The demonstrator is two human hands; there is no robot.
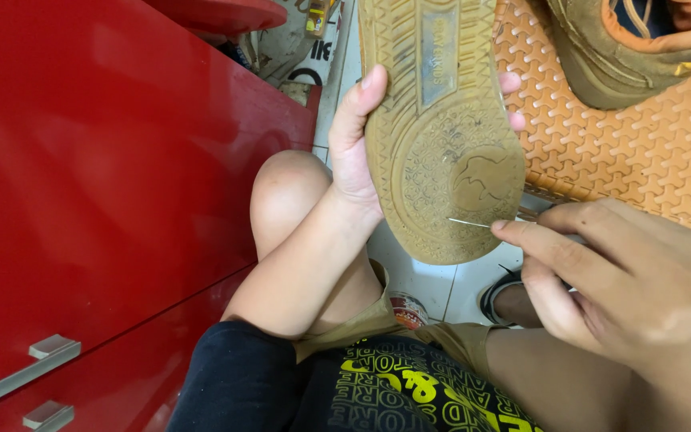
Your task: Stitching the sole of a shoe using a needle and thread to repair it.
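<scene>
My left hand (351, 152) grips a tan shoe (440, 120) from behind, its worn patterned sole turned up toward me. The thumb lies along the sole's left edge and fingertips show past its right edge. My right hand (617, 276) pinches a thin metal needle (469, 222) between thumb and forefinger. The needle's tip touches the sole near the rim at the heel end. I am seated, and my bare left knee (289, 192) is under the left wrist.
A glossy red cabinet (97, 184) with metal drawer handles (49, 348) fills the left. An orange patterned mat (633, 152) lies at the right with a second tan shoe (625, 48) on it. White floor tiles (421, 280) show below the shoe.
</scene>
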